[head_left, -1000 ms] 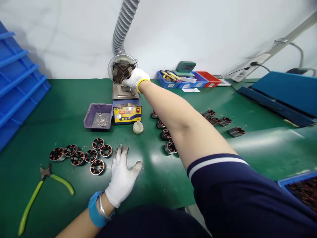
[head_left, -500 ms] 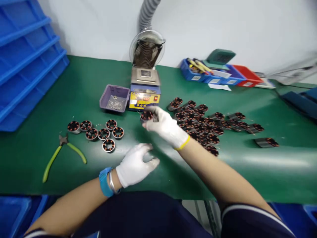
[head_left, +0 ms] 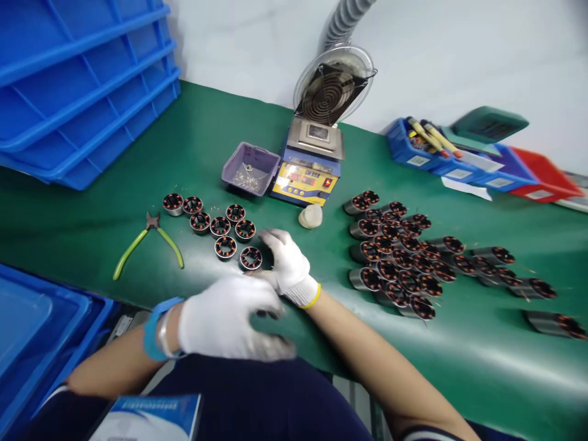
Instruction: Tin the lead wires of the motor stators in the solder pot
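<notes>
White gloves cover both hands. My right hand (head_left: pixel 287 263) is beside a metal ring with copper windings (head_left: pixel 250 258) at the right end of the small left-hand group, its thumb and fingers apart around the ring's right side. Nearer the camera, my left hand (head_left: pixel 234 321) is raised over the table edge, blurred, thumb and fingers parted with nothing visible between them. Several more wound rings (head_left: pixel 220 227) stand to the left of my right hand. A larger cluster of wound cylinders (head_left: pixel 404 260) covers the table on the right.
Green-handled cutters (head_left: pixel 169 245) lie at the left. A purple tray (head_left: pixel 229 177) of small metal bits stands beside a yellow-blue device (head_left: pixel 301 180), with a round whitish piece (head_left: pixel 311 216) in front. Blue crates (head_left: pixel 92 92) are stacked at the left; small bins (head_left: pixel 413 156) line the back right.
My right hand has brought a wound ring from beside the device to the left group and opened. My left hand has moved back towards my body. The view has shifted, and the whitish piece now shows.
</notes>
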Demonstrator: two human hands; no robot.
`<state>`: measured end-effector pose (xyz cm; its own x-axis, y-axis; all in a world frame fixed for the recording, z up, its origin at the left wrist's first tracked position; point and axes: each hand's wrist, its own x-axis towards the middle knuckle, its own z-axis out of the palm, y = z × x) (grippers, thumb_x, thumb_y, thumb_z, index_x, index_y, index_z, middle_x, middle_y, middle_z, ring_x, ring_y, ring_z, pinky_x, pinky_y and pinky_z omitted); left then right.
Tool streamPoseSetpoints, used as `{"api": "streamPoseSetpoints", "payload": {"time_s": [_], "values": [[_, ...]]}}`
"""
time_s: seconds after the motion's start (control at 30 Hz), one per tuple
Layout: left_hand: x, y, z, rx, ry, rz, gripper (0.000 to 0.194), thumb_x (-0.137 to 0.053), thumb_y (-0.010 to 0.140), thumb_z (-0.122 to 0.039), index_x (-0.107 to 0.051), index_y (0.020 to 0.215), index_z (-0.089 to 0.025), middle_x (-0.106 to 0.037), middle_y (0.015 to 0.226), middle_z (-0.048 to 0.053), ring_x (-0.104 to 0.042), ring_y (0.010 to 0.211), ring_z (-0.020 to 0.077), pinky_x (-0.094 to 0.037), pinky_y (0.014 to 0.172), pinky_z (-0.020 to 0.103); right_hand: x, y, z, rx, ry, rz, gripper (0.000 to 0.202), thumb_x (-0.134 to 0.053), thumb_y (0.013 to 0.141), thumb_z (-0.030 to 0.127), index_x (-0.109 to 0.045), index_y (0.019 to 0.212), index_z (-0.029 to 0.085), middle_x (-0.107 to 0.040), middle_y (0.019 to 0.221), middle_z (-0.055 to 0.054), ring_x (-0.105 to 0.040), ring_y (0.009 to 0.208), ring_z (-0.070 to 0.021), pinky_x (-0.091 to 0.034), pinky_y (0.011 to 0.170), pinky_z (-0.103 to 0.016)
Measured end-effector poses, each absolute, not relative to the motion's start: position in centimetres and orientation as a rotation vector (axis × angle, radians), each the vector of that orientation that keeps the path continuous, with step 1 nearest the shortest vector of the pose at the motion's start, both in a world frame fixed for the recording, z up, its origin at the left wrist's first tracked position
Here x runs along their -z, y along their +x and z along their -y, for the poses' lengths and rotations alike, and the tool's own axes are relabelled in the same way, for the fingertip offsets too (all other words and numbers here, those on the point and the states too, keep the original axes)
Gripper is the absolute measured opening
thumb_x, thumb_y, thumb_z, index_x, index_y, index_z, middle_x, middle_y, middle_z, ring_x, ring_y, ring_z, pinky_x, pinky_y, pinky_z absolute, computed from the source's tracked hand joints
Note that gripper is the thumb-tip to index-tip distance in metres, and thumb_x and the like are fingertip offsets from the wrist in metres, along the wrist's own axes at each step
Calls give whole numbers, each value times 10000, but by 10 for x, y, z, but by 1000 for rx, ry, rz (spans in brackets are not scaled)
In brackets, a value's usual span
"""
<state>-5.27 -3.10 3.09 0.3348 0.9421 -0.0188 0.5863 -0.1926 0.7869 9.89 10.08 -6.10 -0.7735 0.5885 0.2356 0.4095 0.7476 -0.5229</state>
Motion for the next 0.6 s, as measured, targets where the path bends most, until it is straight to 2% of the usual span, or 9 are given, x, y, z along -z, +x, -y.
{"api": "streamPoseSetpoints", "payload": {"time_s": [0.03, 0.1, 0.17, 0.23, 0.27, 0.4, 0.6], "values": [[-34, -71, 38, -753, 1795, -1571, 486, -656, 786, -665, -739, 987, -231, -746, 1089, 86, -696, 1024, 258, -543, 958, 380, 59, 96, -100, -598, -834, 2548, 1027, -802, 610, 704, -477, 1448, 207, -524, 1430, -187, -525, 1325, -367, -475, 1098, -506], [-37, -109, 45, -846, 1673, -2088, 785, -736, 652, -690, -640, 1280, -229, -617, 1379, 118, -580, 1266, 334, -459, 1102, 454, 53, 90, -100, -562, -900, 2570, 1205, -819, 529, 752, -407, 1499, 167, -401, 1539, -221, -423, 1419, -395, -444, 1129, -524], [-34, -144, 44, -597, 1606, -2404, 1085, -763, 576, -694, -450, 1486, -193, -378, 1605, 140, -395, 1440, 392, -348, 1191, 499, 45, 83, -104, -589, -871, 2658, 1262, -831, 517, 739, -357, 1534, 160, -318, 1602, -217, -420, 1426, -401, -459, 1113, -525], [-31, -168, 35, -288, 1632, -2466, 1242, -760, 536, -727, -340, 1551, -147, -232, 1667, 179, -341, 1458, 441, -338, 1181, 520, 37, 74, -108, -630, -786, 2776, 1222, -833, 559, 688, -335, 1556, 186, -299, 1628, -189, -473, 1391, -392, -485, 1079, -515], [-29, -175, 30, -166, 1664, -2450, 1278, -757, 525, -740, -317, 1562, -137, -209, 1672, 191, -346, 1446, 459, -347, 1165, 525, 33, 70, -110, -640, -743, 2827, 1206, -832, 574, 665, -330, 1563, 193, -295, 1636, -179, -488, 1381, -389, -494, 1068, -509], [-27, -178, 11, 105, 1768, -2398, 1283, -739, 501, -778, -350, 1552, -154, -302, 1630, 207, -380, 1385, 491, -369, 1096, 541, 16, 56, -115, -610, -693, 2986, 1218, -840, 569, 633, -312, 1581, 207, -246, 1666, -158, -507, 1365, -398, -520, 1029, -501], [-32, -167, 3, 220, 1767, -2418, 1243, -703, 499, -828, -434, 1506, -150, -487, 1460, 226, -447, 1268, 490, -377, 1022, 536, -7, 46, -115, -567, -807, 3129, 1274, -874, 537, 601, -251, 1603, 288, -111, 1704, -132, -559, 1304, -432, -557, 960, -524]]}}
